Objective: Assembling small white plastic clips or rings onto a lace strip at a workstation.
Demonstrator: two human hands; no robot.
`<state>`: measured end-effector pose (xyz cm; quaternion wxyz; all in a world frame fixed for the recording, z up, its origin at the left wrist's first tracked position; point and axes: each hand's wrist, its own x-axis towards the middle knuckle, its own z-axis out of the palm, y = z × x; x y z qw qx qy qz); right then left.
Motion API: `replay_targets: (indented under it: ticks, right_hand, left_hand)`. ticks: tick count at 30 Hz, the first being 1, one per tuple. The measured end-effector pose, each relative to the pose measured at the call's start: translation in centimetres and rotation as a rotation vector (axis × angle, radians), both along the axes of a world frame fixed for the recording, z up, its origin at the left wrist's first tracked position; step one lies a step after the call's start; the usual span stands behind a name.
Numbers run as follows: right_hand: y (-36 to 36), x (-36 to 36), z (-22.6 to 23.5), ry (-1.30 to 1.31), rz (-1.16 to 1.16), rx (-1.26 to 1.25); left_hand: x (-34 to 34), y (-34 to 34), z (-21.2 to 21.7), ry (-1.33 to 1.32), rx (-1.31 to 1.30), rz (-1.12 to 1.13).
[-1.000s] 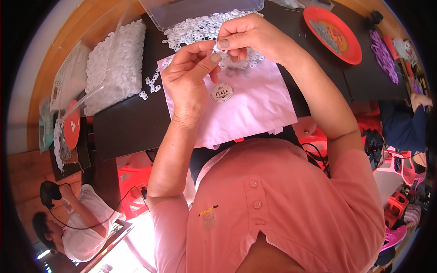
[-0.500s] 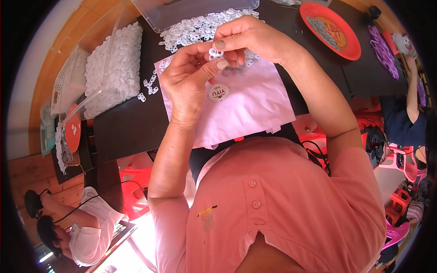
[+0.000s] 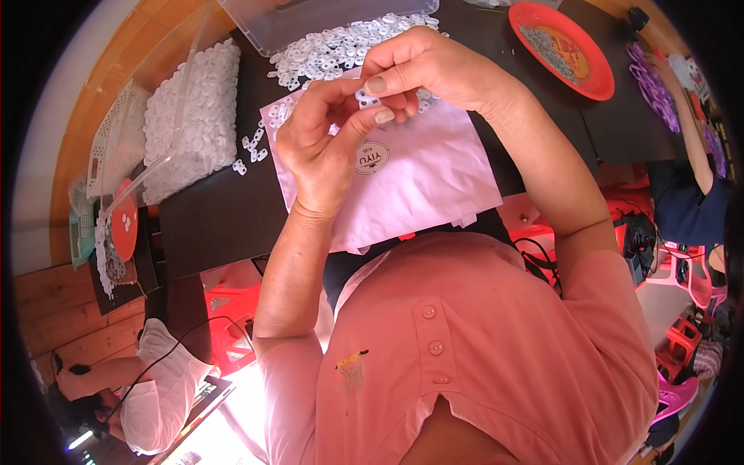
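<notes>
Between both hands, above a pink cloth bag, is a small white plastic piece with round holes. My left hand is closed, its thumb and fingers pinching the piece from below. From the other side my right hand grips its upper edge, thumb bent over it; the right fingertips are partly hidden behind the piece. Just beyond the hands lies a heap of similar white pieces. A few loose white pieces lie on the dark table left of the bag.
A clear plastic bin stands behind the heap. At left is a large block of packed white pieces. A red plate with small grey metal parts sits at far right, near purple strands. Other people sit at both sides.
My hands stay together on the white piece, with the left fingers curled a little further. At right, another person's arm has reached lower toward the purple strands; the person at left has bent down.
</notes>
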<state>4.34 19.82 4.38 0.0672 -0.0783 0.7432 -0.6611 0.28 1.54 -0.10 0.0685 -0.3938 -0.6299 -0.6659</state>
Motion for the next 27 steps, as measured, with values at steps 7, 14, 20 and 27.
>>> replay_targets:
  ticks: [7,14,20,27]
  right_hand:
    - [-0.6,0.5,0.0,-0.068,0.067,-0.126]
    - [-1.1,0.6,-0.4,-0.104,0.077,-0.266]
    - [-1.5,0.6,-0.6,-0.098,0.114,-0.357]
    - [-1.7,0.4,-1.0,-0.089,0.158,-0.400]
  left_hand:
    - [0.2,-0.4,0.1,0.088,0.028,-0.002]
    - [0.3,-0.9,-0.1,0.054,0.028,-0.054]
    - [0.3,-1.0,0.0,0.007,0.073,-0.093]
    - [0.4,-1.0,0.2,-0.020,0.121,-0.147]
